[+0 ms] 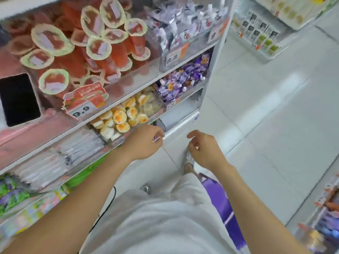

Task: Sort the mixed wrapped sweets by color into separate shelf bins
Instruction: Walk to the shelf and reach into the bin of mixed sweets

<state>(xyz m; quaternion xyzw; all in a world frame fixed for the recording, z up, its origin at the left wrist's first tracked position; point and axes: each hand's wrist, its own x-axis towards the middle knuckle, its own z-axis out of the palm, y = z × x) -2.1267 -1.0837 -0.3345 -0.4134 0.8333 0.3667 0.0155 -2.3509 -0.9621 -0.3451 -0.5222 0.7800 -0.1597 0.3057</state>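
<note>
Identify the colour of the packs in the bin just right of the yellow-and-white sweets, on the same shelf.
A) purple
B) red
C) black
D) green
A: the packs beside the yellow-and-white sweets are purple, much like the small sweet that the left hand pinches near the shelf edge.

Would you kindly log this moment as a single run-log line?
left hand pinches purple-white sweet at shelf edge | right hand curled, contents unclear | yellow sweets binned above left hand

Shelf [183, 123] holds yellow sweets [120, 117] beside purple packets [176, 83] (perhaps jelly).
</note>
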